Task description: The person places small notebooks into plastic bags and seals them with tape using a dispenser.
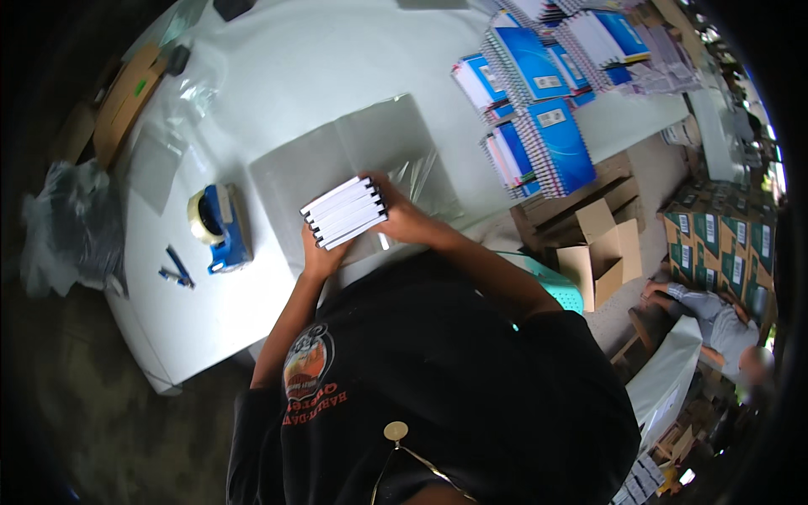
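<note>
Between my two hands is a stack of several thin notebooks (343,212), white page edges up and dark bits along both sides. My left hand (326,255) grips its lower left side, and my right hand (399,212) is wrapped round its right side. Most of the fingers are hidden behind the stack. Beneath it on the white table lies a clear plastic sheet or bag (295,164), wrinkled and shiny at its right.
Left on the table (194,328) are a blue tape dispenser (227,234) and pens (175,268). Blue spiral notebooks (555,147) are piled at the far right. Beyond the edge are an open cardboard box (619,261), a turquoise basket (560,286) and a seated person (728,328).
</note>
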